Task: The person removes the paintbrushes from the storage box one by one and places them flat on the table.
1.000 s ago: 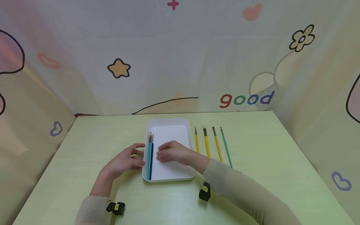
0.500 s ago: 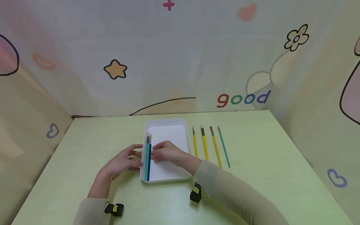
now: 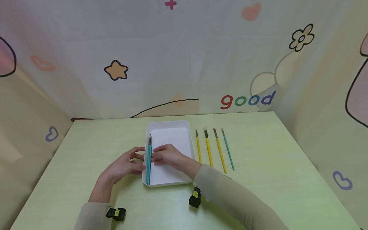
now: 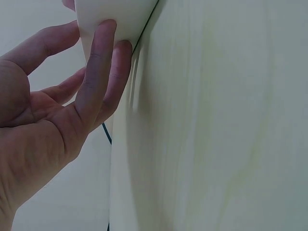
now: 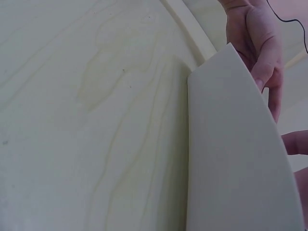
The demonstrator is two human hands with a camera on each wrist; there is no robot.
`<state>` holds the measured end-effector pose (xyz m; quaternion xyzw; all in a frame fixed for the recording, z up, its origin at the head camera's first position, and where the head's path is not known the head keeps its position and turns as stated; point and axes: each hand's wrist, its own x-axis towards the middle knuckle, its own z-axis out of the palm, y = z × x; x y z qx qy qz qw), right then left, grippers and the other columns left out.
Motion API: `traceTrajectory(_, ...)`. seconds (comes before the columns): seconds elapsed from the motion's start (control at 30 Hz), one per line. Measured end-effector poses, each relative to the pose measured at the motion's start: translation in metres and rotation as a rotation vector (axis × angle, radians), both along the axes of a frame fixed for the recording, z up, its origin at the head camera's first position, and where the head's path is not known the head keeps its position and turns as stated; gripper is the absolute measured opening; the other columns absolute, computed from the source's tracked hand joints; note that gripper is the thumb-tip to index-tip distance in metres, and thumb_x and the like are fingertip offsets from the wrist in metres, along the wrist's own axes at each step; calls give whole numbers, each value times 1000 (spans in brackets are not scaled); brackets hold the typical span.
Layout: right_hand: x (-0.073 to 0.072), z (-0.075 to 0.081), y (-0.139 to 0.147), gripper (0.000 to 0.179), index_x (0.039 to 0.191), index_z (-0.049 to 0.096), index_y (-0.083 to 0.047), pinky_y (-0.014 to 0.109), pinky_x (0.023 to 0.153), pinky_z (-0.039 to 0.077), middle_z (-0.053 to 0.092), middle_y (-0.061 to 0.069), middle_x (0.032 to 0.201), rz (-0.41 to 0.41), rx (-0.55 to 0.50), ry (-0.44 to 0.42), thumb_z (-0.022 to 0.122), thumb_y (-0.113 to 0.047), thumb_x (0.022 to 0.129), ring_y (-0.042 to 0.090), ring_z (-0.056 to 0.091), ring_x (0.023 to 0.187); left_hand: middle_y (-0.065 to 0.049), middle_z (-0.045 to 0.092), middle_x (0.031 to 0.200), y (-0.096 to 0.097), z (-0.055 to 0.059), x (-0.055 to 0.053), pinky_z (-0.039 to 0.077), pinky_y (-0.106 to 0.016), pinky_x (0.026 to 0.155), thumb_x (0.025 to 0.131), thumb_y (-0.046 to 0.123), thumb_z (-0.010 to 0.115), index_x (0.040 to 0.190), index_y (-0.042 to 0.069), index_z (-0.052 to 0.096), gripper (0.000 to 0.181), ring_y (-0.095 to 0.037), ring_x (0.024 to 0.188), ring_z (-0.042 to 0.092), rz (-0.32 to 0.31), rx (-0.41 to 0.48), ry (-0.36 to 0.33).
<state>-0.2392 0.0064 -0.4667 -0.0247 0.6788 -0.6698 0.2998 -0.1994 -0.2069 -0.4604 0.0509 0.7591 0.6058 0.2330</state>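
Along the tray (image 3: 173, 135), teal brushes (image 3: 148, 164) are pointed bristles-forward between relaxed, empty left hand (image 3: 124, 163) and right hand (image 3: 169, 156); “good” (image 3: 248, 100) is printed behind.

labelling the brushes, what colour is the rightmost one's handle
The rightmost brush's handle is teal, clearest in the head view.

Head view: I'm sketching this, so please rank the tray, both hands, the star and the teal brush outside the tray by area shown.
1. Tray
2. Left hand and right hand: too alike to rank
3. Star
4. Teal brush
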Motion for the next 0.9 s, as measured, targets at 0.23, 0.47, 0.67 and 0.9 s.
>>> traceTrajectory(0.23, -2, 0, -6, 38, 134, 55, 14, 37, 88, 59, 72, 19, 104, -5, 1, 27, 62, -3, 100, 25, 71, 97, -26, 47, 138, -2, 1, -1, 60, -44, 88, 93, 2, 71, 156, 6, 32, 75, -33, 107, 65, 9, -8, -1)
traceTrajectory(0.47, -2, -2, -10, 40, 134, 57, 13, 35, 85, 60, 72, 16, 104, 2, 22, 82, 66, -1, 98, 25, 72, 94, -26, 47, 137, -2, -1, -1, 59, -44, 89, 93, 1, 71, 156, 5, 32, 74, -33, 109, 64, -2, 3, 1)
traceTrajectory(0.67, -1, -10, -17, 36, 125, 62, 10, 33, 78, 62, 71, 11, 100, -29, 74, 147, 74, -2, 92, 23, 73, 86, -28, 46, 137, -2, -1, -1, 59, -45, 89, 93, 0, 70, 156, 2, 30, 75, -33, 109, 64, -14, 29, 7)
traceTrajectory(0.9, 3, -13, -22, 33, 119, 63, 7, 30, 71, 62, 68, 8, 94, -55, 158, 203, 77, -1, 90, 18, 71, 76, -29, 45, 138, -2, -1, -1, 59, -46, 89, 93, 0, 70, 157, 1, 27, 77, -33, 109, 64, -24, 56, 7)
